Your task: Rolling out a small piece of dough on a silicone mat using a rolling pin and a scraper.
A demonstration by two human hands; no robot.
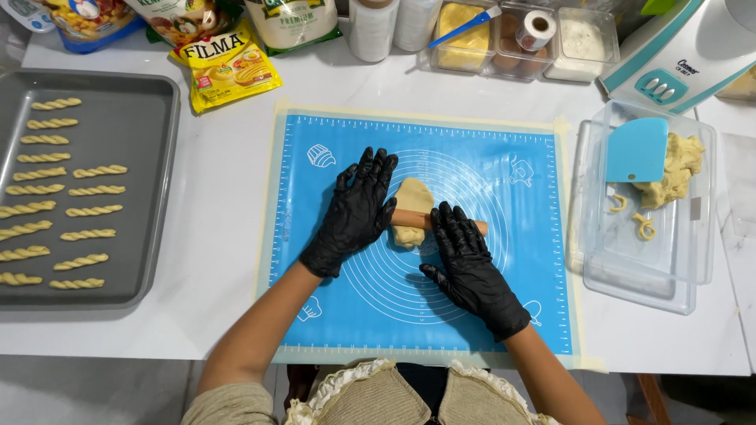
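Note:
Both my hands wear black gloves and lie flat on a small wooden rolling pin (417, 219) across a pale piece of dough (413, 198). My left hand (356, 211) covers the pin's left end, fingers spread. My right hand (467, 260) presses on its right part, with the pin's tip showing past the fingers. The dough rests near the middle of a blue silicone baking mat (504, 315) printed with circles and rulers.
A grey baking tray (142, 118) on the left holds several twisted dough sticks (87, 234). A clear plastic container (630, 267) on the right holds more dough (673, 169) and a blue scraper (636, 149). Ingredient packets, tubs and a mixer line the far edge.

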